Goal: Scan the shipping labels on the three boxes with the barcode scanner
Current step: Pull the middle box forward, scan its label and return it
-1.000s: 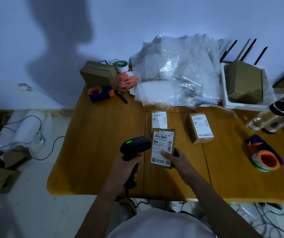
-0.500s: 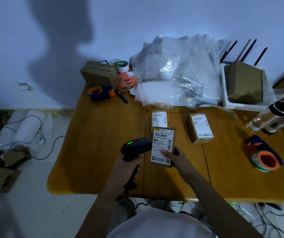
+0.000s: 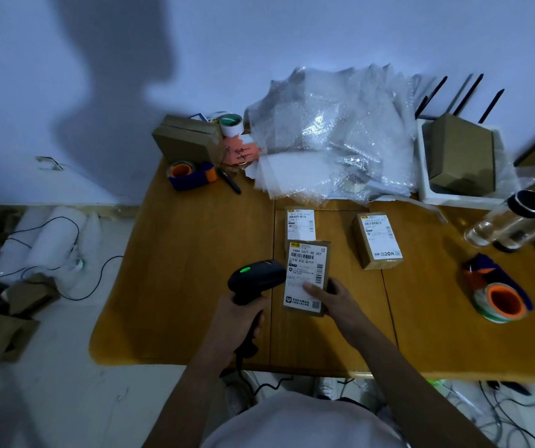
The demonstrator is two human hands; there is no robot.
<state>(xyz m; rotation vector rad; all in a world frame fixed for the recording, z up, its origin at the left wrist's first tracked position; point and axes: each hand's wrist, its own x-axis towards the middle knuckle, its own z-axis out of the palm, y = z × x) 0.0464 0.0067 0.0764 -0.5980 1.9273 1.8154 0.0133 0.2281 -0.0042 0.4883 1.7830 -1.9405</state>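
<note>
You have a wooden table [image 3: 195, 270] under you, its yellow-brown top smooth with a faint grain and a dull sheen. The barcode scanner [image 3: 256, 279] your left hand [image 3: 235, 321] grips is black plastic — matt, with a soft gloss on its rounded head. The near box [image 3: 306, 278] under your right hand [image 3: 334, 299] is plain brown cardboard, matt, with a smooth white paper label; so are the far box [image 3: 300, 223] and the right box [image 3: 377, 240]. Behind them lies bubble wrap [image 3: 334, 137] — clear, crinkled plastic film, shiny. The tape roll [image 3: 500, 302] at your right looks glossy, and the bottle [image 3: 515, 218] is clear and smooth.
</note>
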